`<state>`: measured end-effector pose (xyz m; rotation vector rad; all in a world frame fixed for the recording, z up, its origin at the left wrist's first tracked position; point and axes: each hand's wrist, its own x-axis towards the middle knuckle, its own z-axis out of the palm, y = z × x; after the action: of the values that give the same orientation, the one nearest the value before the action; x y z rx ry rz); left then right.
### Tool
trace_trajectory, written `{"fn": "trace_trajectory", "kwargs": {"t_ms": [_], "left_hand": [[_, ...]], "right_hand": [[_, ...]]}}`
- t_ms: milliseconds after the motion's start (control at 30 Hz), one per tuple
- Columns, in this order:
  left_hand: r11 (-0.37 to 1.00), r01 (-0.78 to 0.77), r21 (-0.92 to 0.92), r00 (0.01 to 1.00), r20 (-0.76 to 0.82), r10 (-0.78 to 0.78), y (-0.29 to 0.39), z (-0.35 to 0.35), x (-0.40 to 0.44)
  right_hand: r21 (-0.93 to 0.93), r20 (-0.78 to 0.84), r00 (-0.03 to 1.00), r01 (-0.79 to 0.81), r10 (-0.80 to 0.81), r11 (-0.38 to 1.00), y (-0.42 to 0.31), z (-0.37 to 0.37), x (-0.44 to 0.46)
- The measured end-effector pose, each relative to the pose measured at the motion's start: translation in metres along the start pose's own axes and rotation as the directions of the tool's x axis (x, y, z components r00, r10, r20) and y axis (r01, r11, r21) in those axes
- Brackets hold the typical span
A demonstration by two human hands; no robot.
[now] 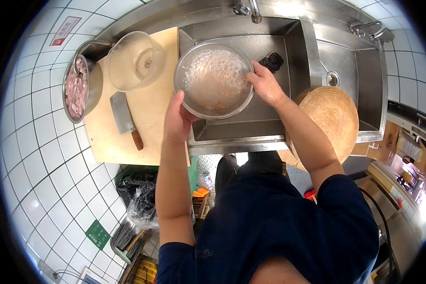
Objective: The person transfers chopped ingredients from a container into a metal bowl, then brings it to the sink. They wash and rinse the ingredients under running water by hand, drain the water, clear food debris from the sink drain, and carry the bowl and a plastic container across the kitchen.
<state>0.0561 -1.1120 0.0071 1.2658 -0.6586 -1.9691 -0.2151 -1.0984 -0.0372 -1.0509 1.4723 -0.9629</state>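
My left hand [177, 116] and my right hand [267, 86] hold a round bowl [215, 111] above the left sink basin [241, 130]. My left hand grips the near left rim, thumb on top. At the right rim, the fingers of my right hand are closed over the edge. Foamy, cloudy water [217, 75] fills the bowl, with brownish bits near its front side. I cannot tell whether the bowl is metal or clear plastic. A dark scrubbing pad [271, 62] lies in the sink, just beyond my right hand.
On a wooden board [151, 118] at left are a cleaver [123, 116] and a clear tub [130, 61]. A steel bowl [95, 87] of pink meat pieces [75, 94] stands beside them. Faucets [254, 12] rise behind. A round chopping block [329, 123] rests across the right sink [370, 90].
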Motion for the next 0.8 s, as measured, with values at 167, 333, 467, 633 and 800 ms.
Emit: {"fn": "trace_trajectory", "kwargs": {"t_ms": [167,333,467,633,800], "left_hand": [[0.993,0.094,0.074,0.995,0.03,-0.096,0.021,0.002,0.003],[0.991,0.113,0.069,0.993,0.035,-0.115,0.01,-0.009,0.005],[1.0,0.01,0.012,0.999,0.033,-0.01,-0.002,0.002,0.002],[0.995,-0.092,0.038,0.996,-0.01,0.092,-0.009,0.013,0.003],[0.984,-0.174,-0.042,0.985,-0.024,0.173,-0.019,0.026,0.009]], "right_hand": [[-0.072,0.158,0.987,-0.019,0.03,0.997,-0.018,-0.02,0.011],[-0.053,0.192,0.981,-0.008,0.018,0.999,-0.024,-0.021,0.023],[0.003,0.13,0.991,0.013,-0.013,1.0,-0.001,-0.02,0.038],[0.564,0.08,0.993,-0.122,0.092,0.817,-0.012,-0.008,0.027],[0.929,-0.179,0.957,0.087,0.228,0.361,0.005,0.017,0.017]]}}
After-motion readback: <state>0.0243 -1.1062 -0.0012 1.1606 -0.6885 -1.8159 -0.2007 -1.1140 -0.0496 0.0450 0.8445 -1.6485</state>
